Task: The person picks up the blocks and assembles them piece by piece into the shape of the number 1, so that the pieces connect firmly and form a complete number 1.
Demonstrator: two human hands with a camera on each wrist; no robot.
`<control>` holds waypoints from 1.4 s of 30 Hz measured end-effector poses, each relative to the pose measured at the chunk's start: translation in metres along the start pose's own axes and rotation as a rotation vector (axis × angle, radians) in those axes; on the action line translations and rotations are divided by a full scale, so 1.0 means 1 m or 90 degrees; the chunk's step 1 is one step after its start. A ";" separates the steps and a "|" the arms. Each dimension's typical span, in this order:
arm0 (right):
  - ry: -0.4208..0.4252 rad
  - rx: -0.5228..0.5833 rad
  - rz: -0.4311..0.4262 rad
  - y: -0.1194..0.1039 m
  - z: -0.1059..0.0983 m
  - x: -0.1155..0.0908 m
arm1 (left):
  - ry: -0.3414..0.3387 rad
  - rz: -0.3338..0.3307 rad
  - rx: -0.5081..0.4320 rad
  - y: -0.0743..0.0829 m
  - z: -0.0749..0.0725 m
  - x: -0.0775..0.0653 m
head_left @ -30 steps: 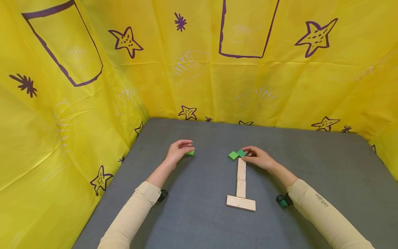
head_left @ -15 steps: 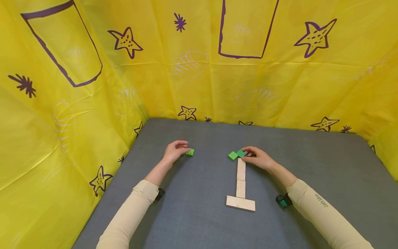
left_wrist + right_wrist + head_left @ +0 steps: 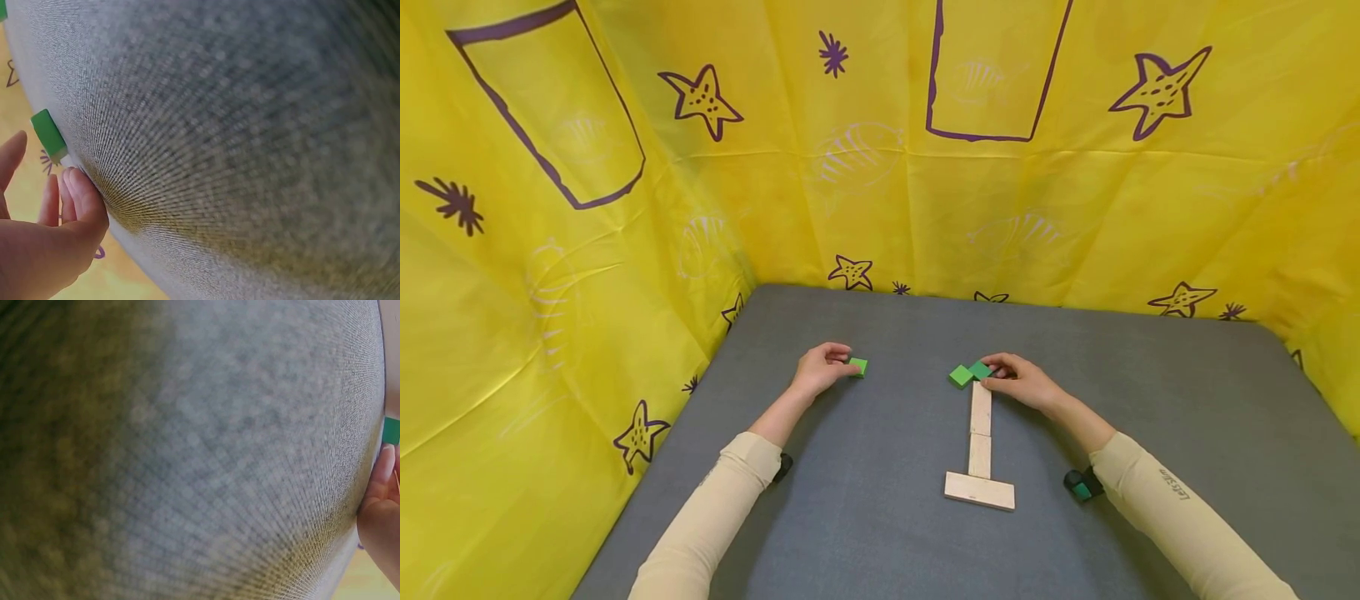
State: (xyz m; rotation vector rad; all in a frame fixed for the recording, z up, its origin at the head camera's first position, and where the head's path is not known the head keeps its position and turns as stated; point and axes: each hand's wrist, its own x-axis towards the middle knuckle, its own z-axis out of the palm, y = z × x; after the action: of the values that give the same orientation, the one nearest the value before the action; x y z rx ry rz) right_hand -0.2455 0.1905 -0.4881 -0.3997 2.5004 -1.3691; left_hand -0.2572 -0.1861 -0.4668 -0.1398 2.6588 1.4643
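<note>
In the head view my left hand (image 3: 822,368) is beside a light green block (image 3: 859,367), its thumb over the block's near edge. In the left wrist view the thumb and fingers stand apart, with the green block (image 3: 49,134) just beyond the fingertips. My right hand (image 3: 1022,380) holds a dark green block (image 3: 980,371) between thumb and fingers; part of that block also shows as a green block (image 3: 392,430) at the right wrist view's edge. Another light green block (image 3: 960,377) lies against it on the left. Below them runs a wooden plank (image 3: 981,408).
A shorter wooden piece (image 3: 980,456) continues the line towards me, meeting a crosswise wooden plank (image 3: 979,491). All lie flat on the grey table (image 3: 880,533). Yellow cloth (image 3: 880,192) with purple drawings closes off the back and sides.
My left hand has drawn back slightly to the left and nearer, leaving more of its light green block uncovered. The right hand and the wooden pieces look unmoved.
</note>
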 end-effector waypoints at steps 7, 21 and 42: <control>0.001 -0.005 -0.002 0.001 -0.001 0.000 | 0.002 0.020 0.068 0.000 0.005 0.000; 0.015 0.003 -0.016 0.000 0.001 -0.001 | -0.002 0.043 0.119 0.001 0.008 0.000; 0.001 0.010 -0.005 -0.046 -0.004 -0.022 | 0.002 0.057 0.126 -0.001 0.009 -0.003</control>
State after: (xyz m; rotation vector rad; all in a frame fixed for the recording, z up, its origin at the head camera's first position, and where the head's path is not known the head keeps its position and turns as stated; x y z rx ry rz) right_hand -0.2214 0.1777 -0.4453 -0.4048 2.4910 -1.3914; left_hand -0.2541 -0.1788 -0.4718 -0.0081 2.8264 1.2144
